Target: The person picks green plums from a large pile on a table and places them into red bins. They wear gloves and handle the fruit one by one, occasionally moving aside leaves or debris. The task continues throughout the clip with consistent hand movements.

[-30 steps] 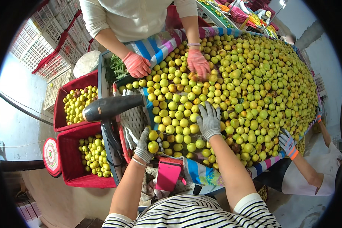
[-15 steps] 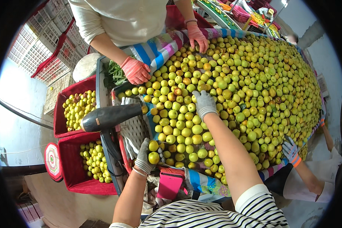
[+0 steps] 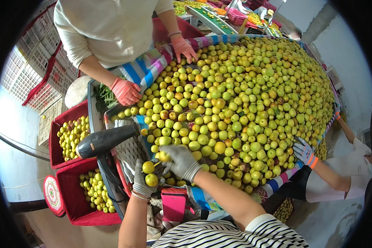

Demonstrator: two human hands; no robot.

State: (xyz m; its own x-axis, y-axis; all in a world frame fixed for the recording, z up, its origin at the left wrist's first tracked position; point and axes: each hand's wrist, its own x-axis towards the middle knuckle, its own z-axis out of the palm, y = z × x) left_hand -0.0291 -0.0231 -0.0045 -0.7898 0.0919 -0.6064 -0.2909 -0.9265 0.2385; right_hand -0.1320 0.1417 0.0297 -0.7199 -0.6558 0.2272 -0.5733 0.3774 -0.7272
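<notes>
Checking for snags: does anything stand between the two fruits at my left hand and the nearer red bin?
In this view, the black hair dryer's handle and the grey table edge lie between the two fruits at your left hand and the nearer red bin.

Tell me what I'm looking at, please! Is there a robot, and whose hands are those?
There's no robot here, just people. One person wears a camera on their head, so you look down almost as they do. The round lens makes straight edges bend. Their forearms come up from the bottom.

Their left hand, in a grey glove, has two fruits at its fingers. Their right hand, gloved too, has another fruit at its fingers.

The big heap is round, yellow-green fruit, edged by striped cloth. The pink gloves across from them belong to somebody else. On the left are a black hair dryer and red boxes with more fruit inside.
</notes>
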